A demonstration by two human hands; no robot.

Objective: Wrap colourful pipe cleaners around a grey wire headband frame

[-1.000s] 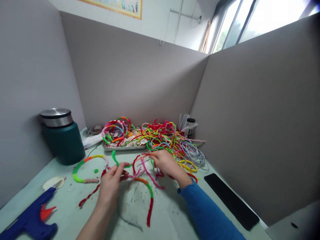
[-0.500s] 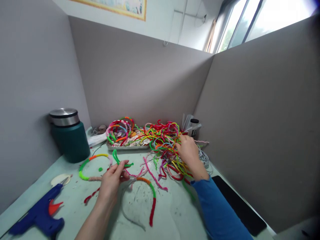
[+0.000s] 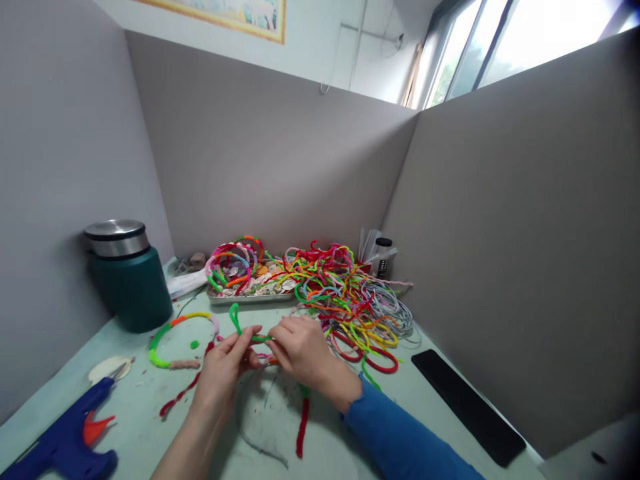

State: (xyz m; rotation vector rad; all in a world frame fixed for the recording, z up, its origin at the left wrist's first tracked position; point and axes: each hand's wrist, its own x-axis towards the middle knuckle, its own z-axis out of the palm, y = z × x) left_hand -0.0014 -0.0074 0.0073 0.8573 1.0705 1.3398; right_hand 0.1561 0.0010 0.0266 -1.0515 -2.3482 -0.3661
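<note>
My left hand (image 3: pixel 225 370) pinches a green pipe cleaner (image 3: pixel 236 322) that curls up and back from its fingers. My right hand (image 3: pixel 300 350), in a blue sleeve, is closed on the same green pipe cleaner just to the right, the two hands almost touching. Under them lies a partly wrapped headband (image 3: pixel 300 427) with a red end pointing toward me. A big tangle of coloured pipe cleaners (image 3: pixel 340 293) lies behind the right hand.
A finished multicolour headband (image 3: pixel 173 337) lies left of the hands, with a blue glue gun (image 3: pixel 60 440) at the near left. A dark green flask (image 3: pixel 127 277) stands at the left wall. A metal tray (image 3: pixel 250 298) holds more headbands. A black phone (image 3: pixel 465 407) lies right.
My right hand has come back from the pipe-cleaner pile to the middle and closed on the green pipe cleaner beside the left hand. The left hand has stayed in place.
</note>
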